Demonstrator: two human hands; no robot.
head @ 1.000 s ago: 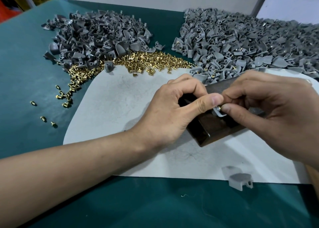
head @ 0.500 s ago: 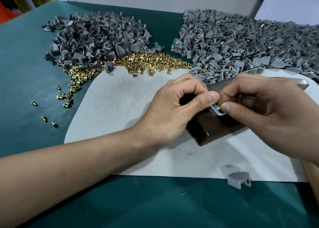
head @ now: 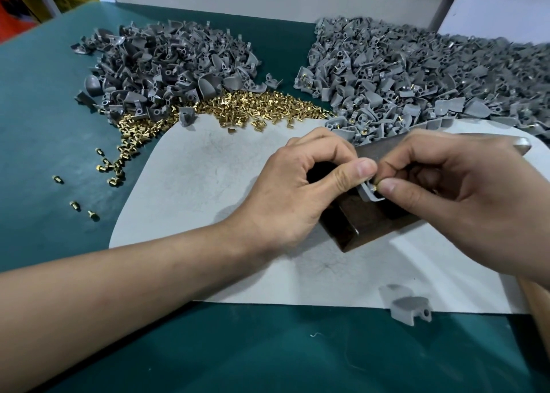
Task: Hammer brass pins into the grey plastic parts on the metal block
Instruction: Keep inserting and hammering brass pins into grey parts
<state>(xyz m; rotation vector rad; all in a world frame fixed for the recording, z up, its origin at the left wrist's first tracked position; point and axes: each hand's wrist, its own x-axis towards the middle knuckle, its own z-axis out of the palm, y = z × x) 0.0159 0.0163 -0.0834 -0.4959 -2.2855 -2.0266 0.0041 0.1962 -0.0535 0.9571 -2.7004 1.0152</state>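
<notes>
A dark metal block [head: 369, 223] lies on a pale grey mat [head: 208, 178] in the middle of the table. Over its top, my left hand [head: 300, 190] pinches a small grey plastic part [head: 367, 194] between thumb and fingers. My right hand [head: 446, 190] pinches a brass pin [head: 375, 187] at the part's hole, thumb and forefinger tips against it. A hammer head tip [head: 522, 147] shows behind my right hand and its wooden handle [head: 535, 303] runs under my right wrist; how it is held is hidden.
A heap of darker grey parts [head: 166, 74] lies at the back left, a larger heap of lighter grey parts [head: 416, 80] at the back right. Loose brass pins [head: 253, 110] spread between them, with strays on the green table [head: 74, 206]. One grey part [head: 407, 305] sits at the mat's front edge.
Both hands have shifted slightly left and up over the block. The pin and grey part now sit closer together between the fingertips.
</notes>
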